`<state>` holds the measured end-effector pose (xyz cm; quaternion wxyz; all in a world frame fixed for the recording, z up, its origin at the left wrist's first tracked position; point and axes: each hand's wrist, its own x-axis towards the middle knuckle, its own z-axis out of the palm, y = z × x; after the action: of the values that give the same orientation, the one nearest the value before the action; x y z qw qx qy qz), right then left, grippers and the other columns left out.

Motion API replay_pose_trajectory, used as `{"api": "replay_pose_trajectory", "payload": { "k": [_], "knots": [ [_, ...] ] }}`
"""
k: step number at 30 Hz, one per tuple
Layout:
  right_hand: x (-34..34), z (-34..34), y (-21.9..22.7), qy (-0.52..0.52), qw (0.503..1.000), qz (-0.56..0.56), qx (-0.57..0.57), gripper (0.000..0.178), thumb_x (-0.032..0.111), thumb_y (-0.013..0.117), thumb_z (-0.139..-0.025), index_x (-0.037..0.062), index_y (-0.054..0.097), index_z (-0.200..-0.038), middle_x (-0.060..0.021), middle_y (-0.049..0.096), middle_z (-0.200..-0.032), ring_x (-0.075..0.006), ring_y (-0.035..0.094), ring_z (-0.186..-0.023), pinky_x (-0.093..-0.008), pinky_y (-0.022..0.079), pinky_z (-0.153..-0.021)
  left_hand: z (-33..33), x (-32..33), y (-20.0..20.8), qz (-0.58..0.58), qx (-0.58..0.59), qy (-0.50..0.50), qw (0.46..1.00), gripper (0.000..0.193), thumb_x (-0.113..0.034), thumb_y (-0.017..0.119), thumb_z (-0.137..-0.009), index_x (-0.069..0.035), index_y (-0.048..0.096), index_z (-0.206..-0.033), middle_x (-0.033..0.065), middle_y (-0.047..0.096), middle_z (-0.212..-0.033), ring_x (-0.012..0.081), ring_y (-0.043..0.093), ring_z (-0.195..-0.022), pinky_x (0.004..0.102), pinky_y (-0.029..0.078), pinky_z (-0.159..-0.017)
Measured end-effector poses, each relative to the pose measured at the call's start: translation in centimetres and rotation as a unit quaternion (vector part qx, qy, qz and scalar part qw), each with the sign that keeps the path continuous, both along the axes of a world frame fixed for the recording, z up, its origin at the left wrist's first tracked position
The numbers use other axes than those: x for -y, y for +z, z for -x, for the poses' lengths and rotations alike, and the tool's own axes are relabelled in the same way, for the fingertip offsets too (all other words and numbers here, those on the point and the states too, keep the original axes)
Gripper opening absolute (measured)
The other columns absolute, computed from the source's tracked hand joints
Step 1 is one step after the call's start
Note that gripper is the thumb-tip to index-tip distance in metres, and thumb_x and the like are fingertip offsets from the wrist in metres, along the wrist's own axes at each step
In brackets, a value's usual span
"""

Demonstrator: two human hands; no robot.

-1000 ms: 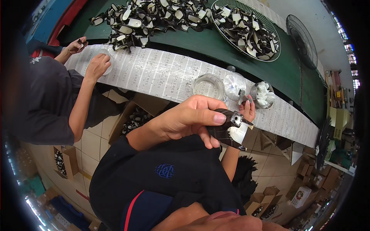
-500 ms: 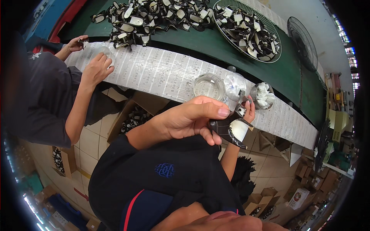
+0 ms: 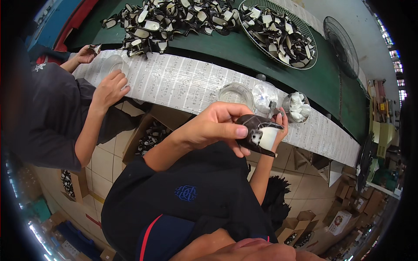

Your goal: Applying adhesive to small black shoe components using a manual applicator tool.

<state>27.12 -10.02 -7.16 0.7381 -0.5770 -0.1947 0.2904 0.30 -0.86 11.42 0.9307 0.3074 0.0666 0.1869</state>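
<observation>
A black shoe upper (image 3: 246, 141) with a white inner piece (image 3: 267, 137) is pinched between the thumb and fingers of my left hand (image 3: 220, 130). My right hand (image 3: 282, 124) is at the far side of the upper, largely hidden behind it. Its fingers are closed round a small dark grey thing (image 3: 273, 105), whose kind I cannot make out. Just beyond my hands, a clear round bowl (image 3: 223, 92), a clear plastic container (image 3: 264, 92) and a tin with crumpled white material (image 3: 299, 108) stand on the paper-covered ledge (image 3: 183, 82).
Similar uppers lie heaped (image 3: 152, 26) on the green belt (image 3: 191, 45) and fill a round wire basket (image 3: 314, 61). A black fan (image 3: 342, 48) stands at right. At left, a co-worker's hand (image 3: 111, 89) is by a clear bowl (image 3: 109, 65). Below the ledge is a cardboard box (image 3: 135, 132) with uppers.
My left hand has turned the shoe upper over, bringing a different side and its white inner piece into view. The co-worker's far hand has tilted the small piece it holds.
</observation>
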Motion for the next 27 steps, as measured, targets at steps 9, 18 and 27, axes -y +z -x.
{"api": "replay_pose_trajectory", "payload": {
  "k": [9, 18, 27],
  "knots": [
    [0.14, -0.14, -0.48, 0.009, 0.999, -0.046, -0.015, 0.030, 0.011, 0.055, -0.096, -0.0023, 0.057, -0.123, -0.0062, 0.063, -0.109, -0.0091, 0.059, -0.089, -0.0227, 0.049, -0.076, 0.37, 0.48, 0.24, -0.039, -0.014, -0.014, 0.999, 0.034, -0.008, 0.069, -0.082, 0.011, 0.052, -0.106, 0.0186, 0.065, -0.090, 0.0264, 0.069, -0.078, 0.0380, 0.060, -0.066],
    [0.09, -0.31, -0.68, 0.014, 0.998, -0.058, -0.018, 0.030, 0.009, 0.055, -0.096, -0.0024, 0.057, -0.123, -0.0078, 0.064, -0.110, -0.0106, 0.059, -0.090, -0.0238, 0.049, -0.076, 0.54, 0.46, -0.32, -0.061, 0.043, 0.000, 0.997, 0.026, -0.002, 0.068, -0.085, 0.007, 0.056, -0.106, 0.0124, 0.062, -0.095, 0.0175, 0.066, -0.084, 0.0306, 0.061, -0.070],
    [0.07, -0.17, -0.45, 0.011, 0.998, -0.054, -0.027, 0.031, 0.011, 0.055, -0.096, -0.0025, 0.056, -0.125, -0.0079, 0.064, -0.110, -0.0109, 0.059, -0.090, -0.0242, 0.049, -0.076, 0.61, 0.42, 0.19, -0.086, 0.025, -0.002, 0.996, 0.028, 0.001, 0.071, -0.079, 0.007, 0.057, -0.103, 0.0130, 0.060, -0.094, 0.0213, 0.066, -0.084, 0.0312, 0.058, -0.072]
  ]
}}
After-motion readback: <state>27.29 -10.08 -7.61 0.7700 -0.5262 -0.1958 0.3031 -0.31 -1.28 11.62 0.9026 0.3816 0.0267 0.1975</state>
